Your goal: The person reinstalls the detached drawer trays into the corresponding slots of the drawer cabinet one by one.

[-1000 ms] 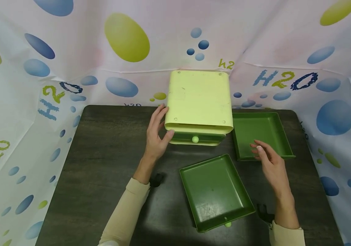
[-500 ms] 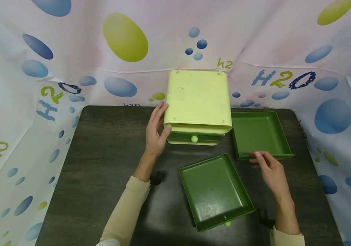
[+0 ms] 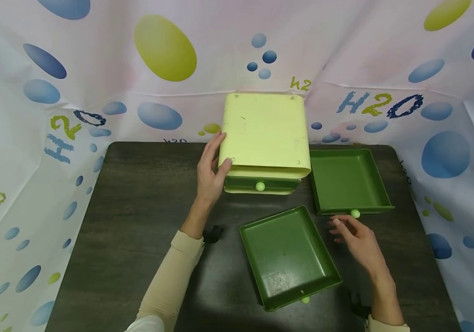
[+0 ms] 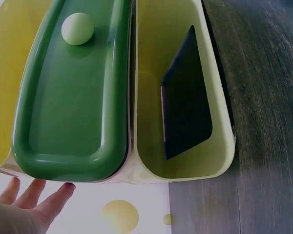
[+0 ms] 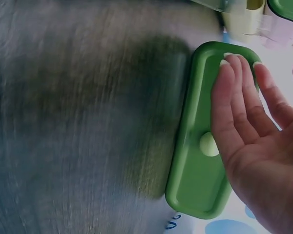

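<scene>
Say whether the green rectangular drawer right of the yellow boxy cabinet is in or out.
Out: that green drawer lies on the dark rectangular table, beside the yellow cabinet, its inside exposed.

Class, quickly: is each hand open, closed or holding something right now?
Left hand: open, at the side of the yellow cabinet.
Right hand: open, holding nothing, near the rightmost green drawer.
</scene>
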`<state>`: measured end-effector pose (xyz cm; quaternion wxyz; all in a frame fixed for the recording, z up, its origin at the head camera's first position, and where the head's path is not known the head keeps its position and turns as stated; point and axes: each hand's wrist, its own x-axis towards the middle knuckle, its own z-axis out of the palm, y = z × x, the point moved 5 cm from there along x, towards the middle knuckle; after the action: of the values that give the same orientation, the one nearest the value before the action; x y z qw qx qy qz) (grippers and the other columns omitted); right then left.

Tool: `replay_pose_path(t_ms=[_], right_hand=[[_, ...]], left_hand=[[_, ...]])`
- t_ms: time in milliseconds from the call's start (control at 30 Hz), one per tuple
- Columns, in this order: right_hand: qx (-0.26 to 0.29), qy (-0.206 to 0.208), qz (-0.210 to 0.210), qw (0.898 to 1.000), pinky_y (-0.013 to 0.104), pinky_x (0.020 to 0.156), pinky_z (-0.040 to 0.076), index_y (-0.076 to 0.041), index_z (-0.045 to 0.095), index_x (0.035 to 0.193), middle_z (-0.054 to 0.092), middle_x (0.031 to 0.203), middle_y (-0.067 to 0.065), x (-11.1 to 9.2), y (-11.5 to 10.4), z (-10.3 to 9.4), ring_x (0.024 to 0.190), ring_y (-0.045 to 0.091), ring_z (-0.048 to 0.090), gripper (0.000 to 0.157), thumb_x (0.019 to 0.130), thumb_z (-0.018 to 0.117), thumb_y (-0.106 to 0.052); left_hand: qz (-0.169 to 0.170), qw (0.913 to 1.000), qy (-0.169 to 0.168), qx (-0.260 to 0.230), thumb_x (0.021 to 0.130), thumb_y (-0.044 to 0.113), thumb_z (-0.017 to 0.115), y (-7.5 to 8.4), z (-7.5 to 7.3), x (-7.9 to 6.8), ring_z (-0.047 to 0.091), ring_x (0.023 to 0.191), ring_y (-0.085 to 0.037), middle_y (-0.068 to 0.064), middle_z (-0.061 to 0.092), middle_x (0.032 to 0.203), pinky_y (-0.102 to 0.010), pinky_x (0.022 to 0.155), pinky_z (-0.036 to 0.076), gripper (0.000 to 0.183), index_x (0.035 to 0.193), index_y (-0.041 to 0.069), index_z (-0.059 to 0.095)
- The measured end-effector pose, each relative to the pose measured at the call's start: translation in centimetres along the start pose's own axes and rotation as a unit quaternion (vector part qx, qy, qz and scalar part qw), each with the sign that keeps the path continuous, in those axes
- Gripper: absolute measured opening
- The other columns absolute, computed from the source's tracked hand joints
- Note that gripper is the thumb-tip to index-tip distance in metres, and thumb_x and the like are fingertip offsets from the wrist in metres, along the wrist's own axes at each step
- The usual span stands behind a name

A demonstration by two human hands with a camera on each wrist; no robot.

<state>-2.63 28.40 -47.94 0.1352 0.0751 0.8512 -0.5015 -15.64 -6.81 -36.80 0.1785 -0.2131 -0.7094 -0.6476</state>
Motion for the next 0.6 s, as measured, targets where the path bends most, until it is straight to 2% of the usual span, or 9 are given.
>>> replay_pose_path(t_ms=[233, 433, 600], right_hand=[[0.0, -0.067, 0.046, 0.997, 0.036, 0.073, 0.051, -0.011, 0.047, 0.128, 0.053, 0.118, 0.014, -0.1, 1.2, 0.8, 0.098, 0.029, 0.058, 0.051, 0.093, 0.044, -0.047], [0.018, -0.117, 0.08, 0.99, 0.036, 0.072, 0.051, -0.013, 0.047, 0.128, 0.054, 0.115, 0.014, -0.1, 2.2, 1.8, 0.096, 0.027, 0.058, 0.052, 0.091, 0.046, -0.049], [0.021, -0.13, 0.101, 0.986, 0.036, 0.069, 0.052, -0.015, 0.047, 0.128, 0.053, 0.115, 0.012, -0.2, 2.6, 2.6, 0.095, 0.026, 0.057, 0.053, 0.09, 0.046, -0.051]], left_hand=[[-0.004, 0.9999, -0.011, -0.003, 0.092, 0.018, 0.052, 0.1, -0.1, 0.1, 0.038, 0.126, -0.03, -0.025, 0.031, 0.139, -0.046, 0.091, 0.042, 0.05, 0.134, -0.006, 0.039], [-0.008, 0.9999, -0.011, -0.008, 0.092, 0.017, 0.054, 0.0, -0.2, 0.2, 0.04, 0.125, -0.03, -0.024, 0.032, 0.139, -0.046, 0.092, 0.042, 0.05, 0.134, -0.006, 0.04], [-0.013, 0.9997, -0.016, -0.009, 0.091, 0.012, 0.054, 0.0, -0.3, 0.3, 0.04, 0.125, -0.03, -0.023, 0.031, 0.139, -0.045, 0.092, 0.042, 0.049, 0.134, -0.006, 0.039]])
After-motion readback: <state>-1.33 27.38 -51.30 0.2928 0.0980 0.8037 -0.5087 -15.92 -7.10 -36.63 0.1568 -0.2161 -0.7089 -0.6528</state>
